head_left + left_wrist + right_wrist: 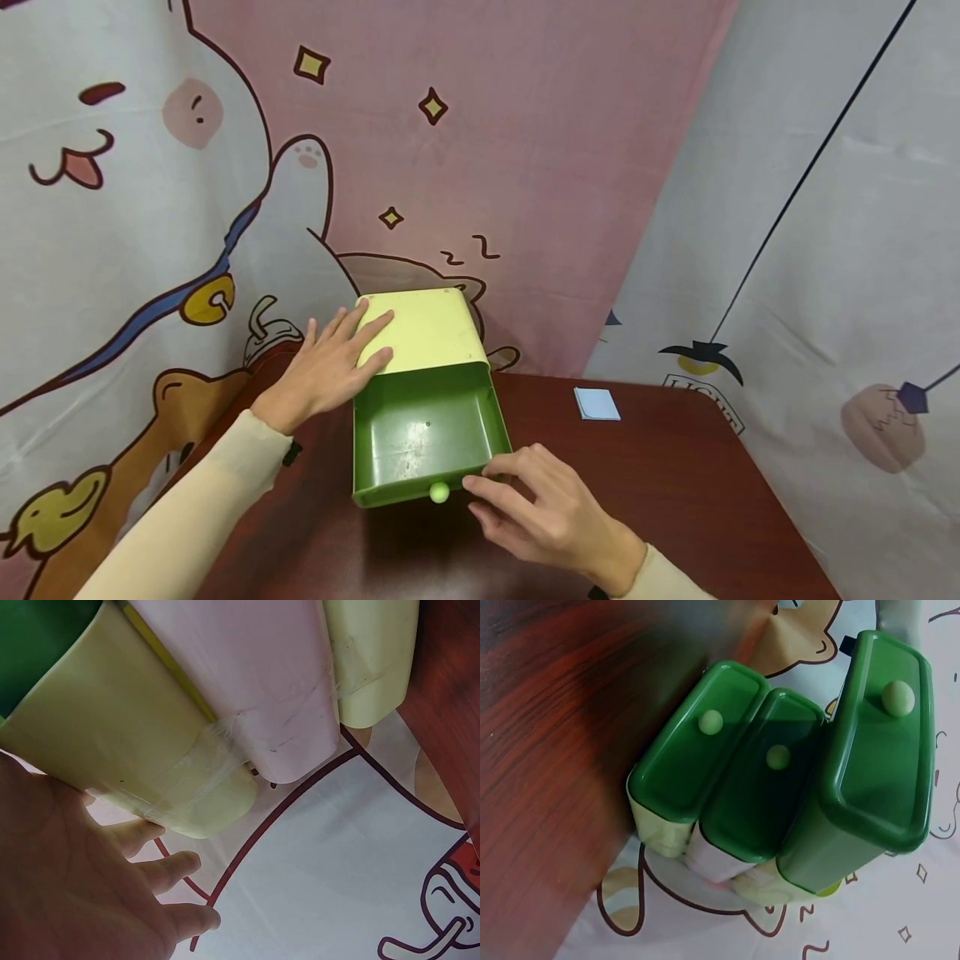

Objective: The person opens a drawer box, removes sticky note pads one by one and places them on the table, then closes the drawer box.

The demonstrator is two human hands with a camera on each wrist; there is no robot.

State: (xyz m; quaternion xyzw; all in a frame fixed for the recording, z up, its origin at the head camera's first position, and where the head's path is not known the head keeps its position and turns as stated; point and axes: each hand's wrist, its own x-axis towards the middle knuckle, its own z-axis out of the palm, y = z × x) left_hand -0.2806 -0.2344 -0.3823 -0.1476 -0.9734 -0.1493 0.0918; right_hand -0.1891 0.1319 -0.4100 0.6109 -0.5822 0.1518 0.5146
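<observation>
A small drawer cabinet (420, 329) has a pale yellow top, and its green top drawer (427, 433) is pulled out toward me with nothing inside. My left hand (330, 367) rests on the left part of the cabinet top, fingers spread; in the left wrist view the hand (90, 877) reaches past the yellow casing. Loosely bent, the fingers of my right hand (543, 508) are at the drawer's front right corner, beside the round light-green knob (439, 492). The right wrist view shows the drawer front (885, 750) with no fingers on it.
Two more green drawers, the middle one (769, 780) and the bottom one (697, 746), are shut. A light-blue paper pad (597, 404) lies on the dark red-brown table (675, 483), right of the cabinet. Behind the table hangs a printed cloth (540, 167).
</observation>
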